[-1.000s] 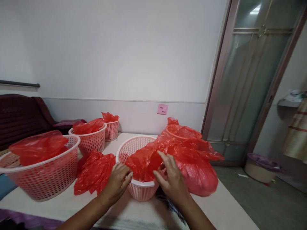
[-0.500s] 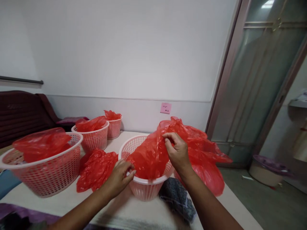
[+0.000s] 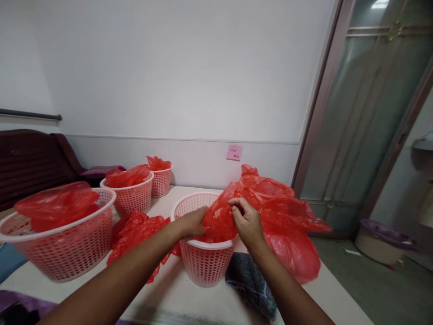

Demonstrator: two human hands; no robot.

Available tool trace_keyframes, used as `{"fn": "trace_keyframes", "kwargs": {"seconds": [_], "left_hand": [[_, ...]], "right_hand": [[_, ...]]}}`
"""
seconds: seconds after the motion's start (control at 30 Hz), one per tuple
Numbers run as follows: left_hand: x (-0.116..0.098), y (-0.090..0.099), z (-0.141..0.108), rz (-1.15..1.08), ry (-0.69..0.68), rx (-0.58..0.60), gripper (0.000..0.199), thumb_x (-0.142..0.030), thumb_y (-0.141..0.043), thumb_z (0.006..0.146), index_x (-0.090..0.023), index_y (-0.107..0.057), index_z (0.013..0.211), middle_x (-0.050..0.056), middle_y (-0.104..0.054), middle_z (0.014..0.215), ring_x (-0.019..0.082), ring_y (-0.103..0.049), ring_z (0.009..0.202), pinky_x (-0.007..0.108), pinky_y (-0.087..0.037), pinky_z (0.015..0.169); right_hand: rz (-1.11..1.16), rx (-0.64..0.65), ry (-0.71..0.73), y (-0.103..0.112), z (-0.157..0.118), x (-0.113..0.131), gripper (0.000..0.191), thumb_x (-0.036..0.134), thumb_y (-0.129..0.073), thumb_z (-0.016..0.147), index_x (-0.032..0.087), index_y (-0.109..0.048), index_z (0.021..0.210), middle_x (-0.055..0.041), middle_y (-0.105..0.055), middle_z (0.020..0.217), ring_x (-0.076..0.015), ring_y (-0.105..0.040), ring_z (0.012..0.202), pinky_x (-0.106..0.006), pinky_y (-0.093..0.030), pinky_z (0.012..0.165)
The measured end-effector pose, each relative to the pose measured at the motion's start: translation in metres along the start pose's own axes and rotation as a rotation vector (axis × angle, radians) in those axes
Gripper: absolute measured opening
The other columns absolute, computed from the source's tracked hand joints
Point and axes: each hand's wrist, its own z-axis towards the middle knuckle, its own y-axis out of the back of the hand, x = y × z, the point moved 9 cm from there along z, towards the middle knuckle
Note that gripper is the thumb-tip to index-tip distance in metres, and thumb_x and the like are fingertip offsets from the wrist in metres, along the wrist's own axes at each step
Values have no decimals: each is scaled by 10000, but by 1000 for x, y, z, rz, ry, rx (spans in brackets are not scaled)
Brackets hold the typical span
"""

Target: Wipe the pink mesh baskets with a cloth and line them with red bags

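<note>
A red plastic bag [image 3: 219, 220] bunches up inside a pink lattice basket [image 3: 207, 266] in the middle of the table. My right hand [image 3: 248, 221] pinches the bag's edge above the basket's right rim. Over the basket's left side reaches my left hand [image 3: 195, 221], against the bag; its fingers are mostly hidden. Right of the basket, a large red plastic bag [image 3: 291, 253] bulges over the table, with a basket-like rim [image 3: 270, 185] showing through red film. A crumpled pile of red bags [image 3: 137, 237] lies to the left.
Pink baskets with red bags in them stand at the left: a large one [image 3: 77, 239], a medium one [image 3: 137, 196] and a small one [image 3: 161, 180]. A dark folded cloth [image 3: 252, 286] lies by my right forearm. A pink note [image 3: 234, 153] is on the wall behind.
My left hand has moved right and inward from the basket's near left rim to the bag. The bag has bunched towards the right hand, which is slightly lower. The basket has shifted slightly.
</note>
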Motion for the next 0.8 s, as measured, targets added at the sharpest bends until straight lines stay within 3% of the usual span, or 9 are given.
{"fn": "trace_keyframes", "kwargs": {"seconds": [0.07, 0.17, 0.23, 0.33, 0.43, 0.6, 0.7, 0.8], "left_hand": [[2, -23, 10, -58, 36, 131, 332, -391, -581, 892, -187, -610, 1151, 79, -622, 1217, 230, -619, 1040, 448, -508, 899], [8, -48, 15, -113, 115, 281, 302, -366, -578, 899, -180, -608, 1135, 71, -625, 1169, 209, -628, 976, 406, -540, 832], [15, -54, 11, -144, 177, 353, 313, -352, -590, 894, -170, -595, 1149, 73, -626, 1152, 202, -632, 955, 401, -548, 806], [30, -45, 0, -178, 281, 398, 307, -346, -608, 882, -153, -603, 1121, 64, -638, 1102, 198, -640, 918, 389, -555, 773], [41, -19, -6, -235, 355, 329, 293, -356, -607, 881, -147, -616, 1086, 55, -646, 1070, 196, -641, 899, 382, -552, 766], [42, 17, -6, -394, 416, 43, 415, -466, -492, 926, -161, -543, 1204, 91, -620, 1135, 185, -639, 906, 382, -552, 762], [34, 12, -6, -405, 437, -47, 432, -483, -509, 913, -164, -540, 1203, 85, -623, 1101, 174, -639, 853, 355, -557, 704], [27, -1, -6, -355, 417, -69, 318, -409, -570, 899, -147, -596, 1078, 40, -647, 937, 135, -626, 727, 308, -544, 637]], "right_hand": [[-41, 41, 16, -1, -3, -4, 185, 188, -430, 855, 200, -598, 931, -33, -654, 860, -180, -612, 803, -299, -462, 739], [-118, 129, 44, -7, -13, -14, 190, 156, -438, 842, 204, -606, 918, -43, -649, 875, -198, -607, 848, -321, -448, 778], [-165, 181, 52, -13, -21, -22, 208, 132, -431, 833, 203, -606, 921, -53, -646, 877, -206, -604, 853, -325, -445, 771], [-219, 236, 54, -21, -32, -32, 239, 96, -419, 816, 202, -597, 934, -63, -647, 896, -208, -607, 847, -322, -446, 755], [-252, 266, 57, -27, -41, -34, 258, 75, -411, 810, 202, -592, 944, -63, -656, 909, -205, -616, 850, -318, -446, 763], [-274, 288, 87, -36, -49, -20, 272, 65, -414, 794, 202, -594, 944, -51, -672, 887, -194, -631, 815, -297, -443, 738], [-276, 319, 125, -40, -54, -4, 269, 58, -420, 782, 207, -595, 922, -36, -669, 847, -186, -631, 784, -286, -441, 718], [-270, 341, 147, -38, -63, 7, 268, 55, -417, 787, 210, -593, 916, -33, -665, 836, -183, -630, 780, -282, -446, 708]]}}
